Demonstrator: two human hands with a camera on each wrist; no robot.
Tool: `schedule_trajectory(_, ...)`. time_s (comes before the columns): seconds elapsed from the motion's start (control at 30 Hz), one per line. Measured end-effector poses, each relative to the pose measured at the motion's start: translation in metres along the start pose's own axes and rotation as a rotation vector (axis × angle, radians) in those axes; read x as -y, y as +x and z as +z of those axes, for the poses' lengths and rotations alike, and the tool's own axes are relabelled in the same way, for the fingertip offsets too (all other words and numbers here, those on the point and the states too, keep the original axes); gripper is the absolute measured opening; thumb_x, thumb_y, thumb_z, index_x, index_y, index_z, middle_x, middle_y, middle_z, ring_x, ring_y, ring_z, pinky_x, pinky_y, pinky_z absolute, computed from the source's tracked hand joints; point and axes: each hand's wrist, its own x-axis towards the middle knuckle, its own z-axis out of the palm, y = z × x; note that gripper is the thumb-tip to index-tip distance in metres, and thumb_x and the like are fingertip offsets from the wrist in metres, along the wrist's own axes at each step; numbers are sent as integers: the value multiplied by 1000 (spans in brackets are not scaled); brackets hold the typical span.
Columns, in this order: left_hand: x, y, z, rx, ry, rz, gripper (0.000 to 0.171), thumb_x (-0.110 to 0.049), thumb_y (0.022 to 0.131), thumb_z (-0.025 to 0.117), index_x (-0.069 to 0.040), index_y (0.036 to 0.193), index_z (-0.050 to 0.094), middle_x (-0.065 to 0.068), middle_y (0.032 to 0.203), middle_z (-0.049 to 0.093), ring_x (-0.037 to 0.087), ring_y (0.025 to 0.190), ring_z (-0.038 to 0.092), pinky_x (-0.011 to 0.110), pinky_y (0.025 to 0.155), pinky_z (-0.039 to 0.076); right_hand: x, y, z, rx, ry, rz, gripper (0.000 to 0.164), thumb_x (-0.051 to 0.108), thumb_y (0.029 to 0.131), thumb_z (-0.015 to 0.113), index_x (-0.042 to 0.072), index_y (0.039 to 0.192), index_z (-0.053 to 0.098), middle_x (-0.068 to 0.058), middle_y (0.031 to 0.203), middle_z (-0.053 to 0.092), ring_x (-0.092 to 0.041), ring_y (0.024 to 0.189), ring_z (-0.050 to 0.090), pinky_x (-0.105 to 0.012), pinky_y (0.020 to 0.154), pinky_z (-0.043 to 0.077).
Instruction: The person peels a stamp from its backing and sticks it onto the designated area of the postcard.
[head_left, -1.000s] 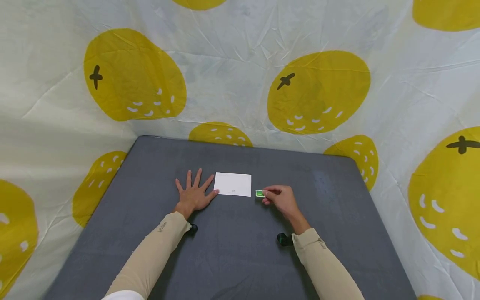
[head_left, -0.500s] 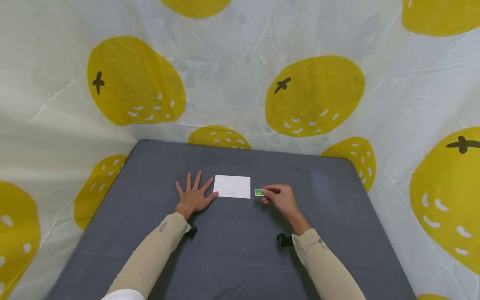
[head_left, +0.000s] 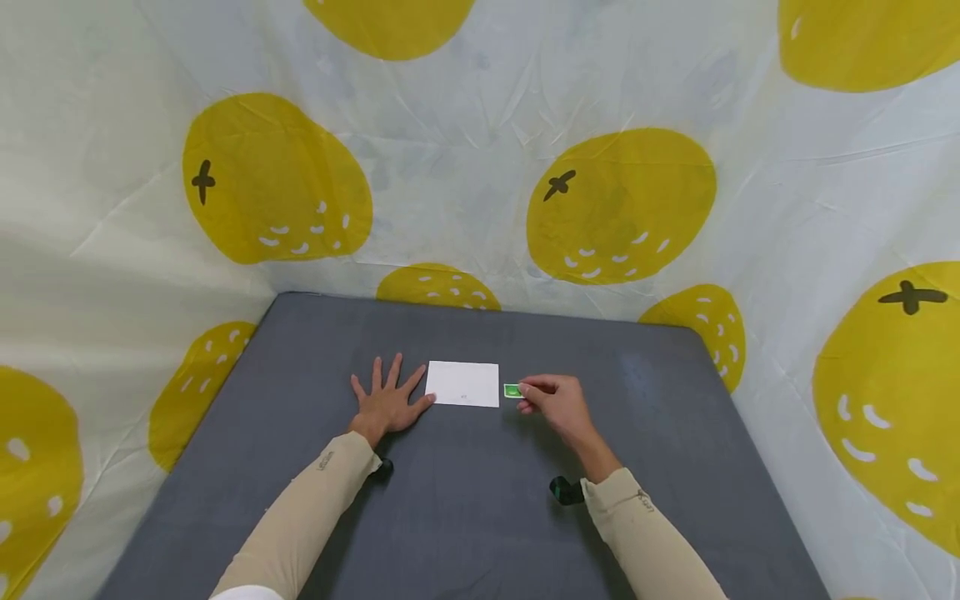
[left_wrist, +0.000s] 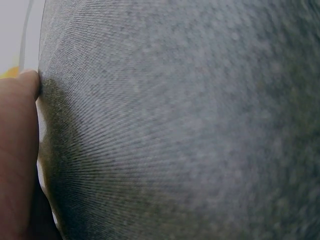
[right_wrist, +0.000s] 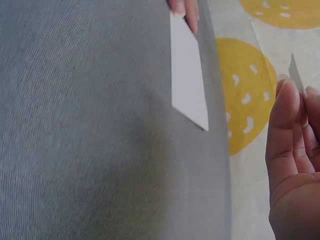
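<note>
A white paper card (head_left: pixel 462 383) lies flat on the grey table, with a tiny faint mark near its lower edge. My left hand (head_left: pixel 386 408) rests palm down to its left, fingers spread, the thumb tip at the card's lower left corner. Between thumb and fingertips my right hand (head_left: pixel 558 404) pinches a small green stamp (head_left: pixel 513 391) with a white border, just off the card's right edge. The right wrist view shows this stamp (right_wrist: pixel 295 75) nearly edge-on, thin and raised above the table. In the left wrist view, only part of the left hand (left_wrist: pixel 17 155) shows.
The grey cloth-covered table (head_left: pixel 465 517) ends at a pale curtain (head_left: pixel 450 167) printed with big yellow fruit, which stands along the back and both sides. A dark wrist camera (head_left: pixel 566 491) sits under the right sleeve cuff, low over the table.
My right hand has shifted slightly left, bringing the stamp a little closer to the card. The left hand stays in place. The head view has tilted up somewhat.
</note>
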Motion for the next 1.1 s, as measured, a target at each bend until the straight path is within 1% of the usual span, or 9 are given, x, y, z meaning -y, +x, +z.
schedule_trajectory(0.07,1,0,1,0,1,-3,77,-75,101,36,-41,167,13,7,178,-11,46,160,-22,82,114,-18,2,-2,1,2,4,-8,27,7,97,73,-13,115,73,-17,90,77,-12,68,74,-30,70,65)
schedule_trajectory(0.2,-1,-1,0,-16,-4,8,77,-75,101,37,-41,167,15,7,178,-8,46,161,-20,82,114,-17,7,-3,4,-4,14,-26,25,7,98,72,-12,114,74,-28,96,75,-12,68,74,-29,68,64)
schedule_trajectory(0.27,-1,-2,-1,-24,-9,18,77,-74,101,38,-40,167,18,9,178,-6,47,161,-18,83,114,-16,10,-4,4,-4,18,-28,25,7,98,72,-12,114,74,-30,98,75,-12,68,74,-30,69,65)
schedule_trajectory(0.43,-1,-2,-1,-24,-3,20,77,-74,101,38,-40,167,17,9,178,-6,47,161,-18,83,114,-16,15,-5,5,-1,20,-28,27,9,99,72,-12,115,73,-11,89,77,-11,69,74,-32,71,65)
schedule_trajectory(0.5,-1,-2,-1,-25,-1,22,77,-75,101,37,-41,166,17,8,178,-6,47,161,-18,83,114,-15,18,-6,5,-4,20,-31,27,10,98,72,-11,115,74,-9,89,77,-11,69,74,-32,71,65)
schedule_trajectory(0.57,0,-3,-1,-25,-1,22,76,-76,101,37,-42,166,17,8,178,-6,46,161,-18,83,115,-15,20,-8,6,-8,19,-33,26,10,98,73,-10,115,74,-14,92,77,-12,69,75,-31,71,65)
schedule_trajectory(0.8,2,-5,-1,-13,-17,21,76,-74,101,38,-41,166,18,9,178,-4,48,161,-16,83,115,-16,29,-12,10,-9,0,-27,26,13,98,74,-8,115,75,-18,95,77,-13,71,75,-32,73,65)
schedule_trajectory(0.93,4,-5,-3,-18,-14,33,77,-75,100,39,-41,166,18,9,178,-2,47,161,-14,83,115,-14,33,-13,11,-11,8,-37,26,12,97,74,-8,114,76,-29,102,75,-13,70,75,-32,73,65)
schedule_trajectory(1.1,6,-8,-5,-30,-2,57,77,-74,100,41,-41,166,20,9,178,2,47,162,-10,83,117,-11,41,-16,14,-12,7,-42,25,11,97,75,-8,113,76,-30,104,75,-14,70,75,-32,73,65)
